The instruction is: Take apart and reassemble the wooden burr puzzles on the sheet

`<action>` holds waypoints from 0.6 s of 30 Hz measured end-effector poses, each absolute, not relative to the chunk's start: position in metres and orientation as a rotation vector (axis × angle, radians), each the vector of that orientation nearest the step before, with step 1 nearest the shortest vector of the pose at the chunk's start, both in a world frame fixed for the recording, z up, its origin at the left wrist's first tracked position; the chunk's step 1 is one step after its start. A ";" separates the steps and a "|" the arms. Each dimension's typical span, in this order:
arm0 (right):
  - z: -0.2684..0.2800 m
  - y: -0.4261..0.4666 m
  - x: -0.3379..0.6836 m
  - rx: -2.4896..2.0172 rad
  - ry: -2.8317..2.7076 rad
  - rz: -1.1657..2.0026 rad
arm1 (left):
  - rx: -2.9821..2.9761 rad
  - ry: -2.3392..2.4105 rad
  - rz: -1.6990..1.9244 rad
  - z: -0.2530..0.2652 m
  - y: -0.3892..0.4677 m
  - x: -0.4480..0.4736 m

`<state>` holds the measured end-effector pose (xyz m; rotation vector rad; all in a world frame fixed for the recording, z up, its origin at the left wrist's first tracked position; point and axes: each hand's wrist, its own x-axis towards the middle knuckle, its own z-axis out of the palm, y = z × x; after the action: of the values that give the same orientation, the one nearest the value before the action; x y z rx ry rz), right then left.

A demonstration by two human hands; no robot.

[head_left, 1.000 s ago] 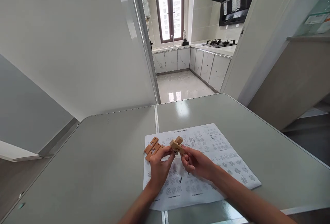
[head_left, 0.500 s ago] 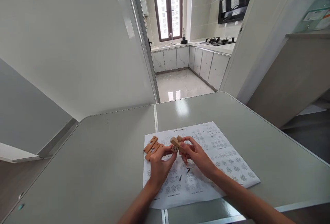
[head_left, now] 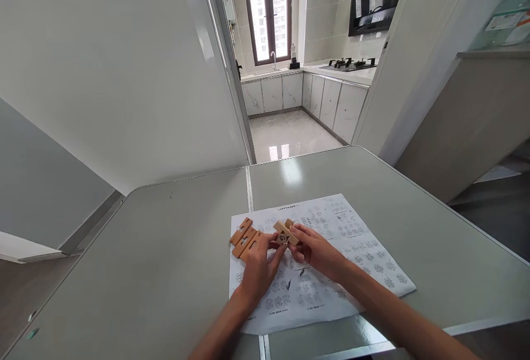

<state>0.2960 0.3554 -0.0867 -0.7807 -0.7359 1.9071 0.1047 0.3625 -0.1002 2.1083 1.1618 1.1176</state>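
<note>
My left hand (head_left: pixel 259 270) is closed, its thumb and fingers pinching a wooden puzzle block (head_left: pixel 282 238) with a dark handwritten mark on its end. Against that block, my right hand (head_left: pixel 319 252) grips a pale wooden puzzle bar (head_left: pixel 286 231) that slants across it. Behind the bar shows the end of another small wooden piece (head_left: pixel 289 222); whether it is joined to the rest I cannot tell. Several notched wooden pieces (head_left: pixel 244 237) lie side by side just left of my left hand, which partly covers the nearest one.
Under my hands a printed paper sheet (head_left: pixel 360 271) with small line diagrams lies on the grey-green table (head_left: pixel 165 271). A pale seam strip (head_left: pixel 249 189) crosses the tabletop. Beyond its far edge, a doorway opens onto a kitchen with white cabinets (head_left: pixel 272 94) and a gas stove (head_left: pixel 351 64).
The pale bar has tilted and now lies more across the marked block. My right fingers have shifted slightly along it; my left hand keeps its pinch. The whole view has shifted a little.
</note>
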 end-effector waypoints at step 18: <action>-0.091 0.355 0.296 -0.637 -0.670 2.086 | 2.561 1.223 1.070 -0.103 0.361 0.106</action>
<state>0.2962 0.3552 -0.0906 -0.6366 -0.6701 2.0855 0.1060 0.3606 -0.1033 2.5611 1.2228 1.0701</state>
